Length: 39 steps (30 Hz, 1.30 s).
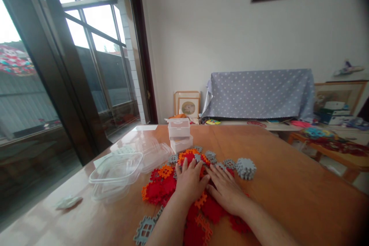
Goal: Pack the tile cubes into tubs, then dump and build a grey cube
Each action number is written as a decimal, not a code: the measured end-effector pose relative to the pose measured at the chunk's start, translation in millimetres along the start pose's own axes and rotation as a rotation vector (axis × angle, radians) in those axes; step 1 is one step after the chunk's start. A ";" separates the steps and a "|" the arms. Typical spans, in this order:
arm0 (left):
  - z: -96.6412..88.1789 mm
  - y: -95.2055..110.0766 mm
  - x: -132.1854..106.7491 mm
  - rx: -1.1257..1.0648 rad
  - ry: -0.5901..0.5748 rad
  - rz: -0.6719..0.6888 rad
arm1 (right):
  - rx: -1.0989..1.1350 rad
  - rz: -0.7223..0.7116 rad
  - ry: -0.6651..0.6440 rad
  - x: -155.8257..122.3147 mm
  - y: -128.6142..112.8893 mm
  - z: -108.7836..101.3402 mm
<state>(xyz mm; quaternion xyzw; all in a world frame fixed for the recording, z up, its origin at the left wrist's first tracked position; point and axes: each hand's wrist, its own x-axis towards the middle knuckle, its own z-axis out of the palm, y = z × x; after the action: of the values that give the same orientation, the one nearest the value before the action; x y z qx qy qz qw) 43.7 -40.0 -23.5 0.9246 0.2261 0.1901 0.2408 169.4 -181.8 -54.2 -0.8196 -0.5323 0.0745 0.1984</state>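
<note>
My left hand [190, 178] lies palm down on a heap of flat interlocking plastic pieces, its fingers spread. Beside it, my right hand [225, 188] rests on the same heap with fingers stretched out flat. The heap mixes red pieces [158, 191], orange pieces [166, 171] and grey pieces [211, 156], all with notched edges. Some of them are hidden beneath my palms and forearms. Right of my right hand stands a neat stack of grey pieces [246, 168]. A grey windowed piece [144, 230] lies near my left forearm.
Clear plastic containers [115, 173] sit on the left of the wooden table [288, 177]. Two small white boxes [179, 130] are stacked behind the heap. A crumpled packet [68, 202] lies at the left. Beyond the table, a spotted cloth [259, 94] covers something by the wall.
</note>
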 end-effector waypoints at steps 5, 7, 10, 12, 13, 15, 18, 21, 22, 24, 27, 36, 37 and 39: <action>0.6 -0.1 1.3 -0.009 0.006 0.008 | -0.013 0.000 -0.017 0.8 -0.2 0.3; 0.7 0.1 2.0 -0.005 0.005 0.018 | -0.021 -0.001 -0.021 1.1 -0.7 0.4; 0.7 0.6 2.7 -0.020 0.014 0.025 | -0.018 -0.003 -0.006 1.1 -0.3 0.9; 0.5 1.0 2.6 -0.044 0.030 0.017 | 0.001 -0.005 0.009 1.2 1.0 1.2; 0.3 1.3 2.5 -0.058 0.040 0.013 | 0.015 -0.009 0.015 1.4 1.8 1.2; -0.2 1.7 2.1 -0.082 0.059 0.009 | 0.046 -0.017 0.030 2.1 3.0 0.7; -0.7 0.5 3.2 -0.112 0.084 0.009 | 0.066 -0.013 0.080 3.2 2.5 -1.4; -0.1 -5.3 8.3 -0.203 0.169 -0.045 | 0.058 0.014 0.154 4.2 -1.1 -4.2; 0.4 -8.2 10.8 -0.265 0.210 -0.075 | 0.062 0.016 0.171 4.9 -2.7 -5.2; 1.2 -14.1 16.1 -0.415 0.282 -0.141 | 0.084 0.004 0.190 8.1 -6.1 -7.1; 0.1 -18.6 21.6 -0.611 0.355 -0.217 | 0.100 -0.026 0.188 20.3 -11.6 -10.9; -12.8 -6.8 19.5 -1.018 0.365 -0.262 | 0.079 0.030 0.096 88.2 -10.0 -14.1; -13.1 -7.0 19.0 -1.033 0.356 -0.290 | 0.083 0.032 0.091 92.5 -8.5 -13.0; -13.2 -8.1 17.9 -1.061 0.343 -0.357 | 0.092 0.019 0.087 96.8 -7.4 -11.2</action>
<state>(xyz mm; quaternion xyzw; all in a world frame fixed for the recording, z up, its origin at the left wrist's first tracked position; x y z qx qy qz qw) 49.8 -19.8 -12.8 0.5810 0.2880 0.3809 0.6591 207.8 -94.6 -32.5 -0.8170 -0.5115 0.0652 0.2583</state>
